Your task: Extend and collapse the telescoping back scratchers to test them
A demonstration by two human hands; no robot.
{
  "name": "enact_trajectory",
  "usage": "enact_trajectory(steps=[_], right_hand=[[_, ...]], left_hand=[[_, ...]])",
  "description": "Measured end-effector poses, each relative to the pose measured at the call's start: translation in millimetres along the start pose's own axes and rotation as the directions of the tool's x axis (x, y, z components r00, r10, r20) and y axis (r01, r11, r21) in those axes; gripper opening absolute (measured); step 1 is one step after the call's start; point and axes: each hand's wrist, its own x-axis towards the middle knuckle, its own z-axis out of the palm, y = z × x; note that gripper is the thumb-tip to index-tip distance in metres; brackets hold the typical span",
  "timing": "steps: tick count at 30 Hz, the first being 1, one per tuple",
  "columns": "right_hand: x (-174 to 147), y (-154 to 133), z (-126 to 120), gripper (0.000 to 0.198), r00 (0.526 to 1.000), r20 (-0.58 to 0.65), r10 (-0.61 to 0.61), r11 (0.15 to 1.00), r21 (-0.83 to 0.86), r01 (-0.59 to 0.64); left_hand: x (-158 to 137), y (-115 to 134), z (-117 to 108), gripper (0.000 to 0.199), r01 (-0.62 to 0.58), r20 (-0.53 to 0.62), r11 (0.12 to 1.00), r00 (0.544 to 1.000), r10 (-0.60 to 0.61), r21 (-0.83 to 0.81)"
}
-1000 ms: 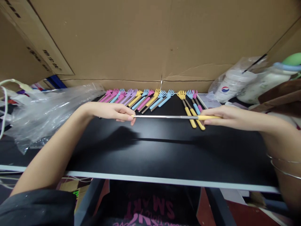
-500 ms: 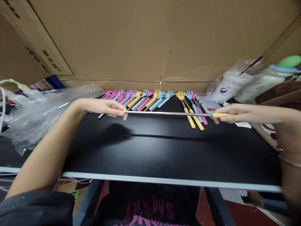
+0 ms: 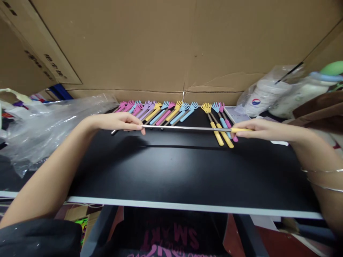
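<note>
At the far left, a clear plastic bag (image 3: pixel 61 123) lay crumpled on the black table (image 3: pixel 171 178). Just beside it, in this view, was the left hand (image 3: pixel 120 122), its thumb and fingertips pinched together on the left end of a slim metal rod (image 3: pixel 184 128). How this end was shaped I could not tell, because the fingers covered it.

From the left fingertips the rod went straight to the right, its long axis nearly level across the view and almost parallel to the front edge of the table. It was held above the surface, since its thin shadow (image 3: pixel 184 146) fell apart from it, on the side nearer to the person. Beyond the rod lay a row of coloured back scratchers (image 3: pixel 163 117), their small heads toward the cardboard wall (image 3: pixel 134 43). Farther right, the rod crossed, in the view, over a smaller group of scratchers (image 3: pixel 217 135).

There the metal met a yellow handle (image 3: pixel 240 130), and the right hand (image 3: pixel 264 129) had its fingers closed on this handle. So the rod stretched between both hands, neither being nearer. Behind the right hand stood a white cup (image 3: pixel 264 98) and a bottle (image 3: pixel 308 93).
</note>
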Motion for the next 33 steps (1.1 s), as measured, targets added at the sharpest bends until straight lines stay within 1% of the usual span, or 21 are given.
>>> enact_trajectory(steps=[4, 7, 9, 10, 11, 13, 14, 16, 19, 21, 23, 25, 27, 30, 31, 33], right_hand=[[5, 1, 4, 0.041, 0.998, -0.057, -0.037, 0.999, -0.009, 0.037], [14, -8, 14, 0.04, 0.992, -0.089, -0.089, 0.995, -0.052, 0.084], [22, -17, 25, 0.04, 0.982, -0.127, -0.139, 0.986, -0.108, 0.125], [25, -22, 31, 0.038, 0.972, -0.176, -0.153, 0.979, -0.159, 0.125], [28, -25, 36, 0.037, 0.956, -0.237, -0.173, 0.968, -0.22, 0.12], [31, -29, 43, 0.035, 0.92, -0.338, -0.197, 0.945, -0.315, 0.087], [31, -29, 45, 0.034, 0.904, -0.372, -0.209, 0.933, -0.352, 0.071], [31, -28, 47, 0.035, 0.881, -0.41, -0.236, 0.908, -0.417, 0.049], [31, -29, 51, 0.041, 0.837, -0.439, -0.326, 0.839, -0.543, 0.042], [35, -35, 59, 0.045, 0.806, -0.448, -0.388, 0.781, -0.624, 0.029], [39, -44, 69, 0.045, 0.788, -0.449, -0.421, 0.737, -0.675, 0.01], [42, -54, 79, 0.043, 0.785, -0.448, -0.429, 0.718, -0.696, -0.005], [43, -60, 84, 0.043, 0.772, -0.45, -0.449, 0.705, -0.709, -0.004], [43, -64, 83, 0.043, 0.737, -0.452, -0.502, 0.674, -0.739, 0.006], [42, -64, 82, 0.043, 0.732, -0.447, -0.514, 0.664, -0.748, 0.009], [40, -63, 78, 0.043, 0.737, -0.436, -0.517, 0.654, -0.756, 0.012]], left_hand=[[5, 0, 3, 0.043, -0.007, -0.079, 1.0, 0.997, 0.007, 0.004], [14, 16, 15, 0.041, -0.055, -0.069, 0.998, 0.996, 0.053, -0.033], [22, 32, 26, 0.041, -0.136, -0.051, 0.99, 0.99, 0.134, -0.033], [25, 39, 32, 0.041, -0.149, -0.089, 0.989, 0.985, 0.15, 0.012], [28, 45, 38, 0.039, -0.119, -0.154, 0.988, 0.979, 0.134, 0.097], [32, 52, 46, 0.039, -0.035, -0.288, 0.97, 0.952, 0.106, 0.241], [34, 53, 49, 0.039, -0.004, -0.338, 0.956, 0.935, 0.108, 0.295], [35, 52, 52, 0.041, 0.003, -0.389, 0.932, 0.909, 0.149, 0.364], [37, 51, 56, 0.04, -0.032, -0.414, 0.91, 0.883, 0.22, 0.414], [40, 57, 61, 0.035, -0.05, -0.423, 0.902, 0.871, 0.25, 0.429], [43, 66, 70, 0.029, -0.073, -0.423, 0.895, 0.862, 0.279, 0.441], [46, 76, 79, 0.028, -0.082, -0.43, 0.886, 0.852, 0.3, 0.457], [48, 84, 86, 0.028, -0.068, -0.45, 0.88, 0.84, 0.304, 0.469], [50, 90, 91, 0.028, -0.024, -0.485, 0.862, 0.818, 0.308, 0.506], [50, 90, 91, 0.028, -0.017, -0.489, 0.85, 0.812, 0.319, 0.526], [50, 89, 88, 0.028, -0.033, -0.473, 0.824, 0.806, 0.356, 0.566]])
